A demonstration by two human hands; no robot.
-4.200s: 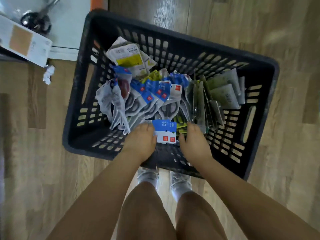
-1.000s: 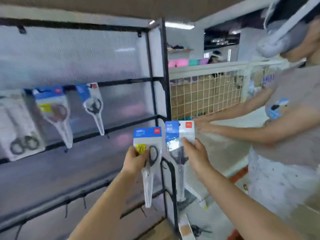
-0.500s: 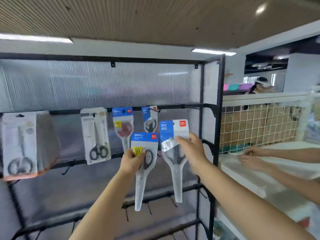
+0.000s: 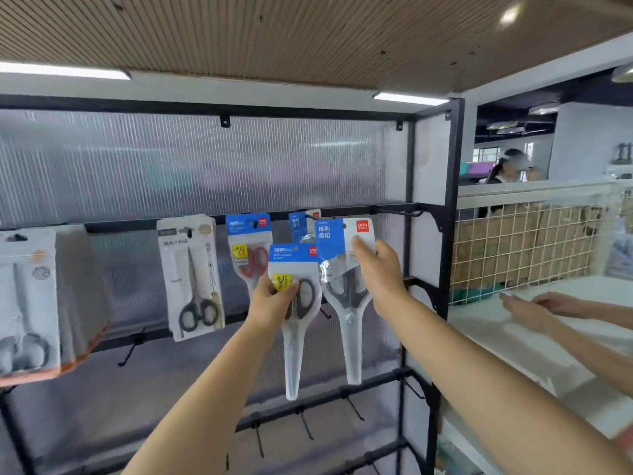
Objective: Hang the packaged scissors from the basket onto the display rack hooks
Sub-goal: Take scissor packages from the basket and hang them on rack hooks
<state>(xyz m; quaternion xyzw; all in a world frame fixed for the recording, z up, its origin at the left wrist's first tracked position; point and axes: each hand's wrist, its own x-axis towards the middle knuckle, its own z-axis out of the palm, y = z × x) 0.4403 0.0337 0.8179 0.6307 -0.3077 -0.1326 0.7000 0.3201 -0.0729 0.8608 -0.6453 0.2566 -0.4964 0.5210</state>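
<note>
I face a black display rack point(image 4: 448, 234) with a ribbed translucent back panel. My left hand point(image 4: 272, 299) grips a packaged pair of scissors point(image 4: 294, 337) with a blue header and yellow sticker, held below the upper bar. My right hand point(image 4: 380, 272) holds a second packaged pair point(image 4: 346, 320) with a blue and white header, raised to the upper bar near an empty hook point(image 4: 397, 211). On that bar hang a red-handled pack point(image 4: 249, 255), a blue pack point(image 4: 298, 224) partly hidden behind mine, and a white carded pair point(image 4: 191, 275). The basket is out of view.
A thick stack of white carded scissors point(image 4: 37, 303) hangs at far left. Bare hooks point(image 4: 305, 426) stick out of the lower bars. Right of the rack stand a white counter point(image 4: 534, 337) with wire mesh point(image 4: 520, 248), another person's hands point(image 4: 541, 306) on it.
Since the basket frame I stand at the rack with a pack in each hand. Over the last half second the right pack rose toward the upper bar and both hands came closer to the rack.
</note>
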